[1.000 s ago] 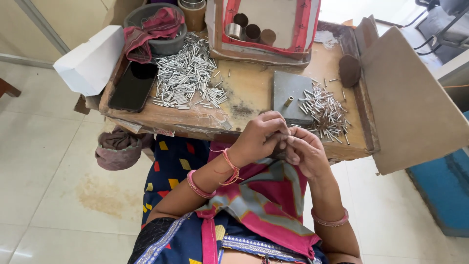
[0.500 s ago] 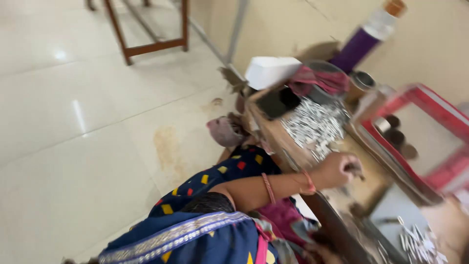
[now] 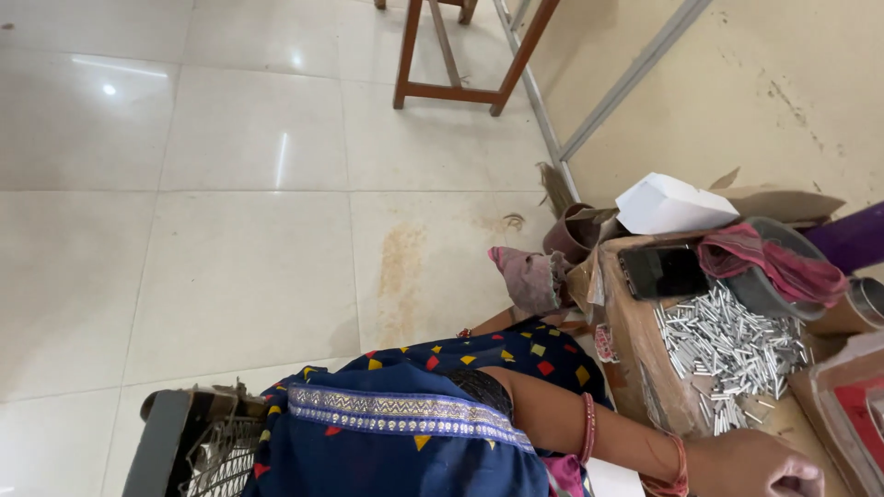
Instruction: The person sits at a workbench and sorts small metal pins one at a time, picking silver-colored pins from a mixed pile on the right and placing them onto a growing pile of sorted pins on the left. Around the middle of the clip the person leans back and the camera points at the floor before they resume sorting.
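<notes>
Your left hand (image 3: pixel 760 469) sits curled into a loose fist at the bottom edge, on the cardboard worktop (image 3: pixel 635 354), just beside the heap of small metal tubes (image 3: pixel 727 345); can't tell if it grips anything. Your right hand is out of frame. A phone (image 3: pixel 665 270) lies near the heap.

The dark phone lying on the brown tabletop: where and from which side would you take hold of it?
The phone lies flat, screen up, beside the pile of small metal tubes. Probably pinch its two long edges from above, near the end away from the tubes; it looks too thin and flat for any other grip.
</notes>
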